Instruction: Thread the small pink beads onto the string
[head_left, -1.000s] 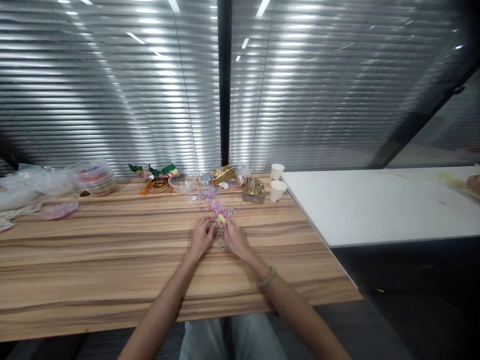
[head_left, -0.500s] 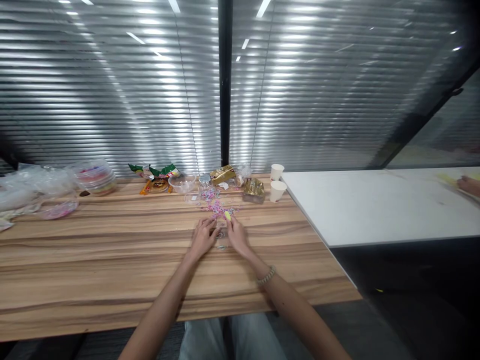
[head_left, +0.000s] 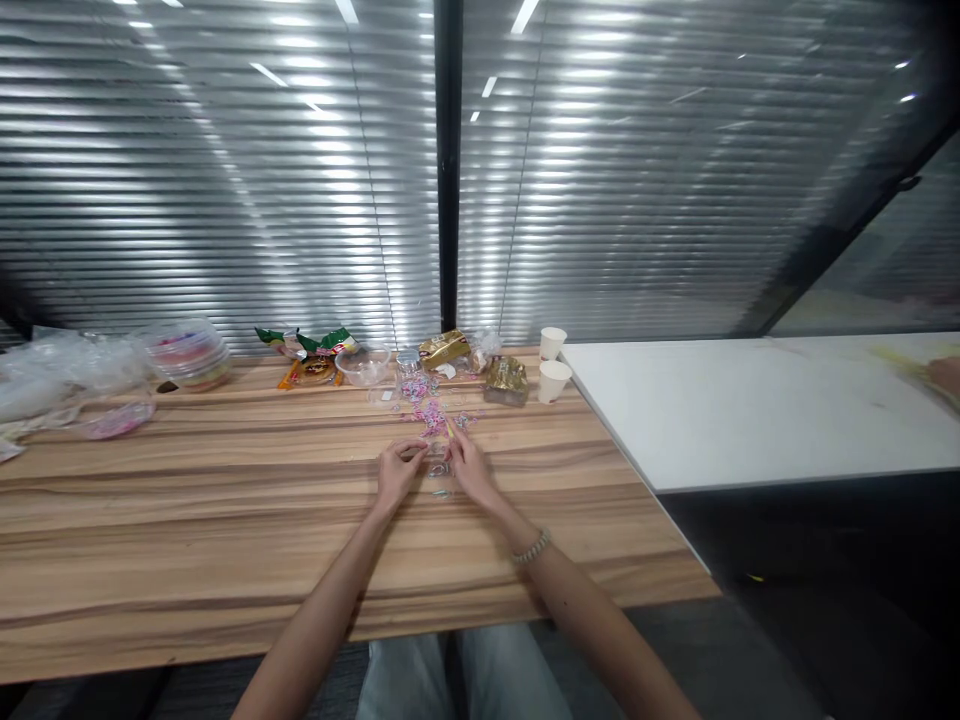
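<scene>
My left hand [head_left: 400,472] rests low over the wooden table, thumb and fingers pinched together at the edge of a small clear piece [head_left: 437,450]. Whatever lies between those fingertips is too small to make out. Opposite it, my right hand [head_left: 470,470] is closed on a small flat yellow piece [head_left: 450,429], seen nearly edge-on. Just beyond the fingers spreads a pile of tiny pink, purple and green bits [head_left: 430,416]. Between my hands lie small looped pieces [head_left: 439,469], with a greenish one [head_left: 441,494] closer to me.
Behind the pile stand a clear jar [head_left: 409,362], a clear bowl [head_left: 364,368], gold packets [head_left: 506,382] and two paper cups [head_left: 554,382]. Snack wrappers [head_left: 311,372], stacked tubs [head_left: 189,355] and plastic bags [head_left: 75,370] lie leftward. Another person's hand [head_left: 945,376] shows above the white table [head_left: 750,420].
My left hand has drawn slightly left and its spread fingers have come together in a pinch. The yellow piece in my right hand has turned from broadside to nearly edge-on.
</scene>
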